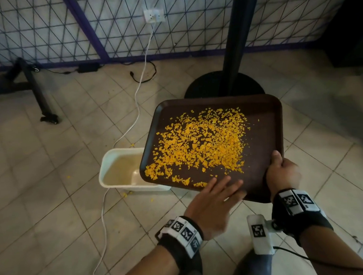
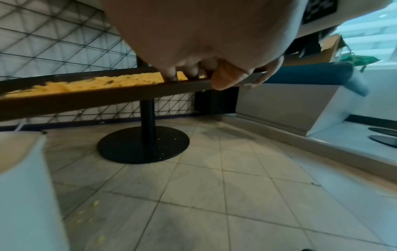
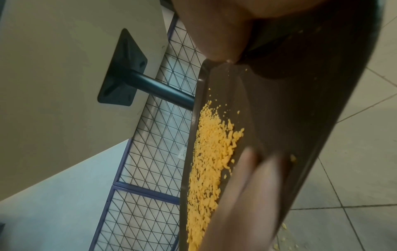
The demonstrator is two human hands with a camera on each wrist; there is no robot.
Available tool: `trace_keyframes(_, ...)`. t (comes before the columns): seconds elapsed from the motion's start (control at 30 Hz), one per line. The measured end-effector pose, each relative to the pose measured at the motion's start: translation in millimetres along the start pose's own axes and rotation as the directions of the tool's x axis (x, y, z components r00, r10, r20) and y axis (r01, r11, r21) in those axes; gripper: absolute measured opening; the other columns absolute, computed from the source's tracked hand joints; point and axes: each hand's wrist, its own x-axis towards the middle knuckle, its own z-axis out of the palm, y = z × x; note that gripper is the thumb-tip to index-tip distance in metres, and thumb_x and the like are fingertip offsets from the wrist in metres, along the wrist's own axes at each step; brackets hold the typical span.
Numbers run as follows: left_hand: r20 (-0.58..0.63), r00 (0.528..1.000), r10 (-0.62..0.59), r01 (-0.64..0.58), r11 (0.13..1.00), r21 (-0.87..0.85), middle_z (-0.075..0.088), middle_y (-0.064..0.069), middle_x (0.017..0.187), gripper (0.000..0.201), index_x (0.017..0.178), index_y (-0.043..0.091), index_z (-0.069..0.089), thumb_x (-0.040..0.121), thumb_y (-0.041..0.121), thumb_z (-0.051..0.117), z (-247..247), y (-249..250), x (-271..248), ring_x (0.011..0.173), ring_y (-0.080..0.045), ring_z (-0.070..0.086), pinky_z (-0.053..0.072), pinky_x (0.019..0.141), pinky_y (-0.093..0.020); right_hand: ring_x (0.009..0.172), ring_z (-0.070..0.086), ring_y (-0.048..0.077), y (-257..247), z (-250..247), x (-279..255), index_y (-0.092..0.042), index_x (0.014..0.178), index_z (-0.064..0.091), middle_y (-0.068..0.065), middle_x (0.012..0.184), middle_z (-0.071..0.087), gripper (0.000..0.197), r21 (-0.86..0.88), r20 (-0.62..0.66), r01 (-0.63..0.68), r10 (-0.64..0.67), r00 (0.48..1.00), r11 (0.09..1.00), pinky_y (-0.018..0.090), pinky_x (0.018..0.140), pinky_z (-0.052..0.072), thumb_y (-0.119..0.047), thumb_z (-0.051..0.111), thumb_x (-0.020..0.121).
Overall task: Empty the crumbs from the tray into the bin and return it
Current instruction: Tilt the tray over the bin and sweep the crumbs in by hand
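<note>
A brown tray (image 1: 265, 133) covered with yellow crumbs (image 1: 199, 140) is held tilted above the tiled floor, its left end lower. That left end hangs over a white bin (image 1: 109, 161) standing on the floor. My right hand (image 1: 280, 168) grips the tray's near right corner, thumb on top and fingers hidden beneath. My left hand (image 1: 222, 191) lies with straight, spread fingers on the tray's near edge, blurred. In the left wrist view its fingertips (image 2: 171, 74) touch the tray floor beside the crumbs (image 2: 96, 84). The right wrist view shows the tray (image 3: 290, 110) edge-on with the crumbs (image 3: 210, 152).
A black table pedestal with a round base (image 1: 224, 83) stands just behind the tray. A white cable (image 1: 137, 97) runs from a wall socket past the bin. A black stand leg (image 1: 39, 95) is at the far left. A few crumbs (image 1: 127, 193) lie on the tiles.
</note>
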Motion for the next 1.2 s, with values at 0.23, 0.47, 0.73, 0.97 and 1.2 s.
trace_keyframes(0.23, 0.001, 0.953, -0.302, 0.301, 0.951, -0.076, -0.001, 0.007, 0.161, 0.075, 0.152, 0.031, 0.005, 0.089, 0.011, 0.039, 10.3, -94.3, -69.2, 0.148, -0.013, -0.011, 0.006, 0.122, -0.050, 0.096, 0.060, 0.041, 2.7, -3.0, 4.8, 0.002, 0.105, 0.066, 0.027, 0.103, 0.065, 0.051, 0.022, -0.009, -0.012, 0.012, 1.000, 1.000, 0.038, 0.078, 0.042, -0.041, 0.041, 0.100)
trace_keyframes(0.47, -0.031, 0.937, -0.348, 0.344, 0.934, -0.098, 0.002, 0.005, 0.163, 0.071, 0.154, 0.029, 0.009, 0.085, 0.021, 0.022, -3.3, -119.5, -75.2, 0.150, -0.015, -0.003, 0.013, 0.121, -0.050, 0.097, 0.060, 0.042, 0.8, 2.9, 1.0, 0.003, 0.105, 0.066, 0.028, 0.103, 0.065, 0.051, 0.009, 0.002, -0.008, 0.008, 1.000, 1.000, 0.041, 0.080, 0.044, -0.040, 0.040, 0.100)
trace_keyframes(0.73, -0.066, 0.998, 0.001, 0.003, 0.998, 0.062, 0.009, -0.002, 0.164, 0.058, 0.154, 0.018, 0.016, 0.103, 0.040, 0.030, -10.7, -2.8, 30.1, 0.150, -0.026, 0.006, 0.009, 0.120, -0.053, 0.101, 0.059, 0.045, -4.4, 13.8, -9.2, 0.005, 0.110, 0.065, 0.031, 0.108, 0.064, 0.052, 0.007, 0.011, 0.032, -0.033, 0.999, 0.999, 0.040, 0.081, 0.043, -0.039, 0.039, 0.101)
trace_keyframes(0.97, 0.037, 0.984, -0.174, 0.168, 0.977, 0.129, -0.017, 0.001, 0.161, 0.073, 0.154, 0.024, -0.009, 0.096, 0.068, 0.002, 2.2, -46.3, 19.4, 0.147, -0.020, -0.023, -0.005, 0.119, -0.051, 0.082, 0.055, 0.035, -1.8, 10.3, -7.2, 0.002, 0.102, 0.065, 0.022, 0.091, 0.062, 0.051, 0.025, 0.023, 0.030, -0.031, 0.999, 0.999, 0.039, 0.077, 0.045, -0.041, 0.038, 0.101)
trace_keyframes(1.2, 0.082, 0.907, -0.413, 0.408, 0.910, 0.069, -0.020, 0.001, 0.161, 0.076, 0.153, 0.024, -0.013, 0.093, 0.070, -0.004, 15.3, -125.5, -48.8, 0.146, -0.016, -0.026, -0.009, 0.120, -0.047, 0.078, 0.046, 0.028, -1.2, 8.4, -4.2, 0.006, 0.102, 0.065, 0.014, 0.082, 0.051, 0.050, 0.032, 0.032, 0.044, -0.045, 0.998, 0.998, 0.033, 0.072, 0.035, -0.037, 0.039, 0.102)
